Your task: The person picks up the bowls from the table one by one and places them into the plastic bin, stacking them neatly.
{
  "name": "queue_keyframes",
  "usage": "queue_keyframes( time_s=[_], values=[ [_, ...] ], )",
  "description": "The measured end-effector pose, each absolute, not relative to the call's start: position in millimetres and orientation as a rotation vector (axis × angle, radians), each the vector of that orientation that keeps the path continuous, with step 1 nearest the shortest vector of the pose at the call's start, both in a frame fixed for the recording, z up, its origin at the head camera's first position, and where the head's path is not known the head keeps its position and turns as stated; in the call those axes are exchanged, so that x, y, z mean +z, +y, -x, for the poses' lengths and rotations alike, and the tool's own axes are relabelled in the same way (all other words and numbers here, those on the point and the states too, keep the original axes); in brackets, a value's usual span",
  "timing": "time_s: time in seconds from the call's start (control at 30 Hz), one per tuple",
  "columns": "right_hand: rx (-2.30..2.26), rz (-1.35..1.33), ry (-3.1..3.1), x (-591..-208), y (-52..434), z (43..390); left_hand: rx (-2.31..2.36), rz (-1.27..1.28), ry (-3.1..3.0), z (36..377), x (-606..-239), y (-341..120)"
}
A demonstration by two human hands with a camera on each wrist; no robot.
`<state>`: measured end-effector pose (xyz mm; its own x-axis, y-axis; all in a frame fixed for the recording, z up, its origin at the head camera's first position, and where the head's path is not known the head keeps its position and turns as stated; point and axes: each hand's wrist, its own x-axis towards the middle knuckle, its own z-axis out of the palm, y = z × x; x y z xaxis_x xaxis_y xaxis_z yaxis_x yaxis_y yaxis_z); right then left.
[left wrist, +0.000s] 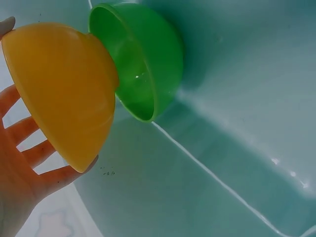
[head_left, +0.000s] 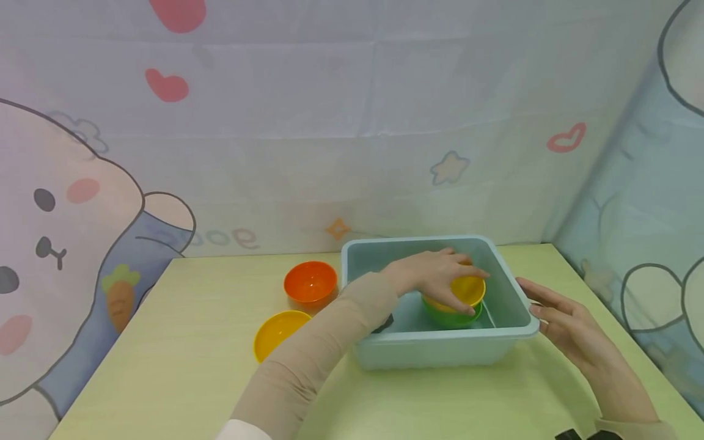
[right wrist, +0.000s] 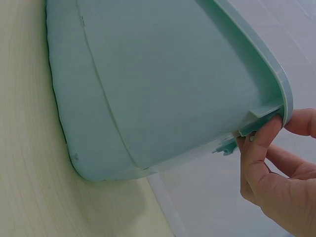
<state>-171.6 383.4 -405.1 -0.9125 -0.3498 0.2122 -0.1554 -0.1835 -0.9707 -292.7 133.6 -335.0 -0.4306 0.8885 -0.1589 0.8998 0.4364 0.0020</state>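
Observation:
My left hand (head_left: 437,276) reaches into a pale teal plastic bin (head_left: 440,353) and grips a yellow bowl (head_left: 469,289) by its rim, fingers and thumb spread across it. Just below, a green bowl (head_left: 452,320) is inside the bin. In the left wrist view the yellow bowl (left wrist: 64,94) has its base at the mouth of the green bowl (left wrist: 148,59), partly overlapping it. At the bin's right side, my right hand (head_left: 572,330) pinches the rim; the right wrist view shows the fingers (right wrist: 261,148) under the lip.
Left of the bin, an orange bowl (head_left: 310,284) and another yellow bowl (head_left: 279,330) stand on the light wood-look table (head_left: 181,342). My left sleeve (head_left: 319,351) partly covers that yellow bowl. A printed cloth (head_left: 308,153) hangs behind the table and along its sides.

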Motion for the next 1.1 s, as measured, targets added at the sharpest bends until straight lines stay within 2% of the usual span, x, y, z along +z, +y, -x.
queue_keyframes(
  time_s=[1.1],
  values=[
    [-2.244,0.531,1.920,-398,383,166,-0.173,-1.572,2.466,303,-355,149]
  ],
)
